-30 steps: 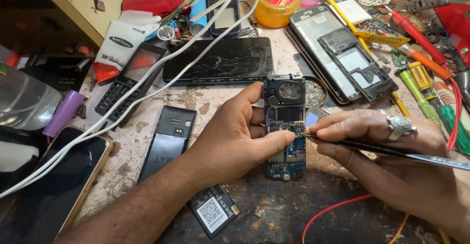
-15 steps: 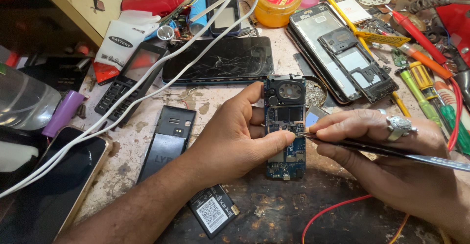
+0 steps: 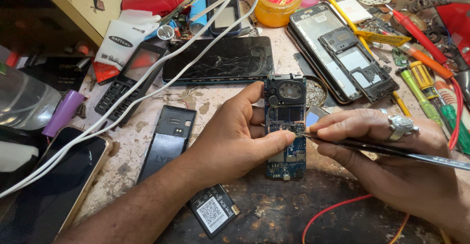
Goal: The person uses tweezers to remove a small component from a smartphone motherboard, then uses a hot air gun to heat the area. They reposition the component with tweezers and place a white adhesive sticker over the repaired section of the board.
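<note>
— Head view: what is the bench (image 3: pixel 147 126) like?
— Worn and stained, crowded with parts. A cracked phone (image 3: pixel 218 59) lies toward the far edge, a white cable (image 3: pixel 147 75) runs across to the left edge, screwdrivers (image 3: pixel 431 97) sit by the right edge, and a battery (image 3: pixel 213 210) lies near the front edge.
— And the hands?
— The left hand (image 3: pixel 235 136) is curled around a blue circuit board (image 3: pixel 286 126) at mid-bench, thumb pressed on its face, fingers behind. The right hand (image 3: pixel 391 161), wearing a ring, pinches a thin metal tool (image 3: pixel 391 152), tip touching the board beside the thumb.
— Their pose?
— The left forearm comes in from the front edge; the right hand enters from the right, palm down.
</note>
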A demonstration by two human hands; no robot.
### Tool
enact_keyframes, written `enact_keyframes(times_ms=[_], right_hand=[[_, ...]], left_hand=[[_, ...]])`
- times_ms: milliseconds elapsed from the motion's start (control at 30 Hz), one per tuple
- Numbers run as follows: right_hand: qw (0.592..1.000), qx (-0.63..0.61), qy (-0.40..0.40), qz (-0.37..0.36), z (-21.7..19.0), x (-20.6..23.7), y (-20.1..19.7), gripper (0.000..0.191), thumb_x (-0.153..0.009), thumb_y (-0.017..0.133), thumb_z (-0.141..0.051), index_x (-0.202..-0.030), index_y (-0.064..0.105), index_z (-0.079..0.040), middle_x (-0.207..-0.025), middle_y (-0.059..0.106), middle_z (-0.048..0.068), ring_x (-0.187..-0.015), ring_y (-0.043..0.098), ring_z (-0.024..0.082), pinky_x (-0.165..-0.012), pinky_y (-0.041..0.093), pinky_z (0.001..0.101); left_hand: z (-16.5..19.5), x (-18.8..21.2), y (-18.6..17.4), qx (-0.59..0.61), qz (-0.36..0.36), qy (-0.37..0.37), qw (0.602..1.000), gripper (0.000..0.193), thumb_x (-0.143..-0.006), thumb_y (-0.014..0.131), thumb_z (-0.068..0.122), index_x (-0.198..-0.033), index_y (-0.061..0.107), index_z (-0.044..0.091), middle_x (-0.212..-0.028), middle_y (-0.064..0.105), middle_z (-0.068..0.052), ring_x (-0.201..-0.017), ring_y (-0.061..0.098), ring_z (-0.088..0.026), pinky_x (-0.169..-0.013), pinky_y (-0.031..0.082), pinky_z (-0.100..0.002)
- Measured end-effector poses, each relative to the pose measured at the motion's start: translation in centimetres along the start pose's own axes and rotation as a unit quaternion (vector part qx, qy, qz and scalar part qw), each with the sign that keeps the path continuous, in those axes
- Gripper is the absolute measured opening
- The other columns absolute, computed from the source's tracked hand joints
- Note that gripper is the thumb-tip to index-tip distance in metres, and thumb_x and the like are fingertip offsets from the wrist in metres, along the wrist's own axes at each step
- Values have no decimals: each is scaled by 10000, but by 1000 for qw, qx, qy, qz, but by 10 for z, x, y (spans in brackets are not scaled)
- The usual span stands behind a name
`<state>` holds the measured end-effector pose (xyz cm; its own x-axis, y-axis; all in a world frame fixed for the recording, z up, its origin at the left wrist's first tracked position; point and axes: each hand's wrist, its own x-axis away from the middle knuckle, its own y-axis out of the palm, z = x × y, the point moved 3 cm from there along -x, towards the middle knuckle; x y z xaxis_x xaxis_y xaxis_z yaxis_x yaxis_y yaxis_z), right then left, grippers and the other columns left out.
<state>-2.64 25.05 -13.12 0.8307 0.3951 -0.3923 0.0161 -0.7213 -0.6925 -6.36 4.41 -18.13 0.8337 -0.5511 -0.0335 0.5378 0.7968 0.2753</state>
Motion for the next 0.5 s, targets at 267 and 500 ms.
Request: enact_keyframes(times_ms=[267, 500], right_hand=[[1000, 11, -15, -8, -1, -2, -1, 123, -861, 795, -72, -975, 750, -68, -1049, 797, 53, -967, 768, 131, -830, 643, 259], [1000, 10, -14, -10, -1, -2, -1, 126, -860, 787, -66, -981, 752, -62, -1048, 795, 57, -974, 783, 129, -837, 646, 260]], left_hand=[[0, 0, 0, -5, 0, -2, 1000, 528, -913, 664, 3, -1397, 455, 5, -1115, 732, -164, -995, 753, -188, -824, 667, -313], [1, 0, 0, 3, -1, -1, 1000, 537, -912, 663, 0, -1404, 451, 8, -1121, 726, -162, -999, 751, -188, -829, 667, -315]])
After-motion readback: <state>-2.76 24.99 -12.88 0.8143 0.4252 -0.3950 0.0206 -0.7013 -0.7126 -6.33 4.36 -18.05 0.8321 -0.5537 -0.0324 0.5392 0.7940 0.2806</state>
